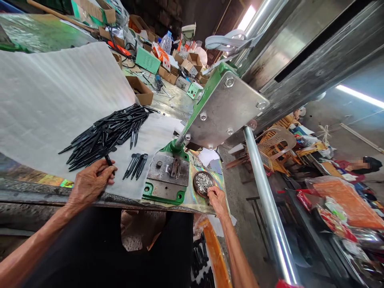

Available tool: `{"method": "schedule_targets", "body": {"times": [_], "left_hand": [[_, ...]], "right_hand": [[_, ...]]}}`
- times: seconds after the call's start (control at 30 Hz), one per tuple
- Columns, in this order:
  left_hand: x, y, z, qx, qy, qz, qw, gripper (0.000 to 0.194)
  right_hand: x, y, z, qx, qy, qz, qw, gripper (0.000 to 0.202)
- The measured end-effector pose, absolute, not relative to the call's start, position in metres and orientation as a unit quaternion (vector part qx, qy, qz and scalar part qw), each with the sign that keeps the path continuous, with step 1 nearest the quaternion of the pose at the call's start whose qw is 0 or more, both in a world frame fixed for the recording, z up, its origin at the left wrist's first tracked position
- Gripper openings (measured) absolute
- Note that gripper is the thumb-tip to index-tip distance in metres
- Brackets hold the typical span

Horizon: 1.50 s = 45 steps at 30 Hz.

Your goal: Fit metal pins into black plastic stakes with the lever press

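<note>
Black pointed piece (108, 161) is gripped between the fingers of the left hand (93, 179), on the left side of the bench (180, 100), just beside the near edge of a large pile (105, 137) of similar pieces. This pile lies on a white sheet (69, 80). To its right, a short row (141, 167) of the same pieces lies side by side, and further right stands a press with a green base (163, 196). Right of the press there is a round brown dish (196, 189), filled with many small silvery parts (203, 181). The right hand (218, 201) is at the near right rim of this dish; its fingers are bent, but I cannot tell whether they are closed on some part. Beyond the pile stands an open cardboard box (146, 99), dark inside. Below the bench, on the near side, an orange-walled container (217, 252) holds more black pieces (200, 256).
</note>
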<state>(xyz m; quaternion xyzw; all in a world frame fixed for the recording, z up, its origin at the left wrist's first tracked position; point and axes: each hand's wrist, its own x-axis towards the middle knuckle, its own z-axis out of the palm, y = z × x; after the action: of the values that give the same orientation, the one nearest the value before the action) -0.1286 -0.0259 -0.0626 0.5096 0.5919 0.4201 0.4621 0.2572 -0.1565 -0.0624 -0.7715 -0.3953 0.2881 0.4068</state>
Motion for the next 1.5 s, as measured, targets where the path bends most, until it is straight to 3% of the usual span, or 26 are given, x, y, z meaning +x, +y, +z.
{"method": "schedule_targets", "body": {"times": [0.2, 0.37, 0.53, 0.83, 1.5], "left_hand": [[-0.112, -0.052, -0.022, 0.375, 0.48, 0.507, 0.61, 0.042], [-0.084, -0.083, 0.003, 0.329, 0.376, 0.449, 0.74, 0.039], [-0.071, -0.098, 0.012, 0.269, 0.327, 0.417, 0.804, 0.035], [-0.071, -0.103, 0.009, 0.227, 0.29, 0.416, 0.832, 0.028], [-0.068, -0.104, 0.006, 0.245, 0.304, 0.412, 0.823, 0.035]], "right_hand": [[0.214, -0.16, -0.035, -0.714, -0.369, 0.368, 0.468, 0.022], [0.146, -0.156, -0.005, -0.632, -0.378, 0.463, 0.494, 0.022], [0.093, -0.154, 0.016, -0.551, -0.403, 0.548, 0.483, 0.02], [0.076, -0.158, 0.024, -0.525, -0.43, 0.576, 0.455, 0.02], [0.078, -0.156, 0.015, -0.538, -0.442, 0.575, 0.43, 0.019]]}}
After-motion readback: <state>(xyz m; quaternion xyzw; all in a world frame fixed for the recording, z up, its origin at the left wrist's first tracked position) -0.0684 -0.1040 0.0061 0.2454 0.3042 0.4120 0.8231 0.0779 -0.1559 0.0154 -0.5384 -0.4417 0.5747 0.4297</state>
